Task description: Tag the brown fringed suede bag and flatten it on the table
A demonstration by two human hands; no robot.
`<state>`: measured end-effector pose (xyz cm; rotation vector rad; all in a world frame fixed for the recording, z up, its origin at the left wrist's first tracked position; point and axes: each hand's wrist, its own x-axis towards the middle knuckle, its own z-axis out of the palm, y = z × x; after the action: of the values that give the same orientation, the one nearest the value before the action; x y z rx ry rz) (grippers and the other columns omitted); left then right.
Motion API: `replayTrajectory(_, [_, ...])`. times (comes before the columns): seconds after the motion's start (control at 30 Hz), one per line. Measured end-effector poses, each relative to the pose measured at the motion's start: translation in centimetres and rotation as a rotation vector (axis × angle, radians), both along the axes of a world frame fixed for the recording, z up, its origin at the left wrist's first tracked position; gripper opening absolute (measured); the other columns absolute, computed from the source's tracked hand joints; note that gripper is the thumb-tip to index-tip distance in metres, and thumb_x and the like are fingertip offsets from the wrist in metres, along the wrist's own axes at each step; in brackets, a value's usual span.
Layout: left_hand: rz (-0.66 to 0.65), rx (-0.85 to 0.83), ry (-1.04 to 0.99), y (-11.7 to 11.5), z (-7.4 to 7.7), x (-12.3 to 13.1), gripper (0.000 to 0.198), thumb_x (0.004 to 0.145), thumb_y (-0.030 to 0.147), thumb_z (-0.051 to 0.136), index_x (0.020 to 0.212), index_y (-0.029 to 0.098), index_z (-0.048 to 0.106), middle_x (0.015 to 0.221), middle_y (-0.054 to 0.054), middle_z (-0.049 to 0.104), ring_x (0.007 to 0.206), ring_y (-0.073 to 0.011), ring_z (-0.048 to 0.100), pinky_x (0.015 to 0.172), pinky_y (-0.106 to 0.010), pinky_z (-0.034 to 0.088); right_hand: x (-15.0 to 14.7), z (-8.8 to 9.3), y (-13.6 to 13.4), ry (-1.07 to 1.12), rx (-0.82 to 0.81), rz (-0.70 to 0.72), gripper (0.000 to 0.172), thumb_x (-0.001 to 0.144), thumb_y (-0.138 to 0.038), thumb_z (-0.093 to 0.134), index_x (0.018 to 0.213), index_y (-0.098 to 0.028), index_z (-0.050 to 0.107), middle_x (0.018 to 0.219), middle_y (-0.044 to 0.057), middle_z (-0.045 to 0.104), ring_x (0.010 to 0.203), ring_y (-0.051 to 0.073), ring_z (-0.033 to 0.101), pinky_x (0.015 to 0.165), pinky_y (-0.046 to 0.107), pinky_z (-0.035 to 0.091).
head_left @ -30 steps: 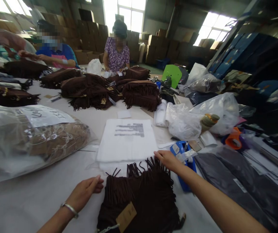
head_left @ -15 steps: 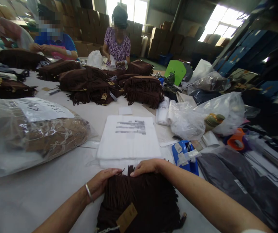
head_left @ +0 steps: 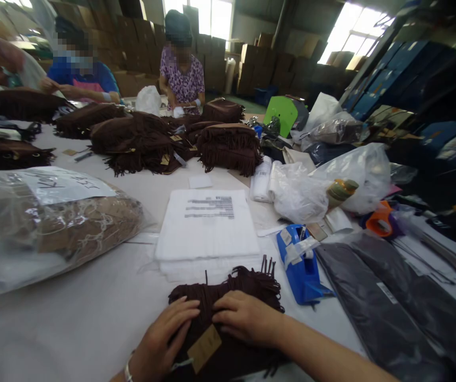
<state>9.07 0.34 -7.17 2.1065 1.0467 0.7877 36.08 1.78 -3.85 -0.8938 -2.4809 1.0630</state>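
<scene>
A dark brown fringed item (head_left: 247,284) with a tan tag (head_left: 204,347) lies at the near edge of the white table. On its left part rests my left hand (head_left: 166,334), fingers stretched out, a silver bangle at the wrist. My right hand (head_left: 247,318) lies flat across its middle, fingers spread and slightly bent. Some fringe strands stick up at its far edge. Just beyond it sits a stack of white printed bags (head_left: 208,225).
Left is a large clear plastic bag (head_left: 72,228) of brown pieces. Right are a blue tape dispenser (head_left: 301,265), dark grey packets (head_left: 371,297) and crumpled plastic bags (head_left: 299,193). Brown fringed items (head_left: 230,146) are piled farther back. Across the table, people (head_left: 182,74) handle things.
Both hands have moved nearer to me, from the brown item's far edge onto its upper surface. The fringe at its far edge now shows, spread out. The view has shifted slightly.
</scene>
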Motion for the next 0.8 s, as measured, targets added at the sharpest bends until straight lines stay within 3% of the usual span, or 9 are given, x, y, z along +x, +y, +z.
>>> replayTrajectory(0.13, [-0.126,0.152,0.076,-2.1,1.0,-1.1,0.039,0.087,0.013,0.05,0.122,0.031,0.054,0.13,0.0,0.056,0.124,-0.0186,0.047,0.108,-0.032,0.036,0.7,-1.5,-4.8,-0.097,0.139,-0.08,0.05,0.089,-0.034,0.05,0.135,-0.018,0.041,0.142,0.012,0.039,0.132,0.022,0.033,0.107,0.04,0.033])
replayTrajectory(0.23, [0.077,0.041,0.029,0.2,3.3,-0.6,0.031,0.089,0.023,0.049,0.119,0.029,0.054,0.115,0.0,0.065,0.109,-0.0169,0.058,0.101,-0.028,0.042,0.9,-2.1,-6.3,-0.108,0.145,-0.089,0.054,0.088,-0.034,0.05,0.138,-0.018,0.036,0.147,0.012,0.031,0.137,0.022,0.024,0.11,0.042,0.029])
replayTrajectory(0.33, [0.159,-0.185,0.174,5.1,4.6,2.5,0.029,0.09,0.038,0.044,0.11,0.023,0.06,0.108,-0.005,0.067,0.101,-0.0209,0.061,0.093,-0.03,0.044,0.8,-1.9,-6.6,-0.121,0.146,-0.075,0.055,0.089,-0.035,0.048,0.14,-0.017,0.034,0.149,0.013,0.027,0.138,0.023,0.021,0.111,0.043,0.026])
replayTrajectory(0.47, [-0.1,-0.333,0.365,9.7,3.6,9.3,0.036,0.087,0.041,0.044,0.07,0.019,0.066,0.07,-0.007,0.069,0.071,-0.0243,0.064,0.069,-0.032,0.046,1.6,-0.9,-7.4,-0.065,0.139,-0.037,0.049,0.091,-0.037,0.046,0.136,-0.018,0.041,0.145,0.011,0.036,0.136,0.022,0.027,0.111,0.04,0.027])
replayTrajectory(0.57, [-0.189,-0.344,0.371,9.4,2.7,12.4,0.039,0.087,0.041,0.042,0.064,0.019,0.064,0.063,-0.006,0.067,0.063,-0.023,0.062,0.062,-0.03,0.043,4.0,-0.8,-9.0,0.139,0.085,-0.348,0.033,0.093,-0.035,0.043,0.12,-0.022,0.056,0.127,0.007,0.057,0.123,0.019,0.046,0.105,0.036,0.036])
replayTrajectory(0.63, [-0.214,-0.345,0.358,8.2,2.5,12.6,0.039,0.09,0.04,0.037,0.071,0.02,0.064,0.07,-0.006,0.068,0.067,-0.0225,0.062,0.065,-0.03,0.044,6.5,-1.3,-9.8,0.322,-0.095,-0.84,0.033,0.093,-0.041,0.04,0.107,-0.021,0.062,0.11,0.009,0.065,0.107,0.02,0.058,0.096,0.036,0.044])
replayTrajectory(0.7, [-0.219,-0.342,0.317,7.0,2.6,12.0,0.038,0.092,0.04,0.035,0.08,0.02,0.064,0.079,-0.006,0.07,0.077,-0.0223,0.063,0.072,-0.03,0.045,9.0,-2.0,-9.9,0.512,-0.467,-1.201,0.046,0.091,-0.053,0.036,0.102,-0.017,0.062,0.101,0.011,0.067,0.096,0.022,0.062,0.09,0.037,0.048])
replayTrajectory(0.73, [-0.219,-0.342,0.283,6.5,2.7,11.5,0.037,0.092,0.04,0.035,0.083,0.021,0.065,0.084,-0.006,0.07,0.082,-0.0222,0.063,0.076,-0.03,0.045,10.0,-2.3,-9.6,0.605,-0.702,-1.243,0.055,0.089,-0.06,0.034,0.103,-0.015,0.062,0.098,0.012,0.067,0.093,0.022,0.064,0.088,0.037,0.048])
replayTrajectory(0.8, [-0.218,-0.348,0.217,5.8,2.8,10.6,0.034,0.092,0.041,0.037,0.089,0.022,0.065,0.091,-0.005,0.069,0.09,-0.022,0.062,0.084,-0.029,0.044,11.4,-2.9,-8.3,0.76,-1.148,-1.087,0.071,0.085,-0.071,0.026,0.101,-0.011,0.062,0.094,0.014,0.068,0.087,0.021,0.065,0.084,0.035,0.049])
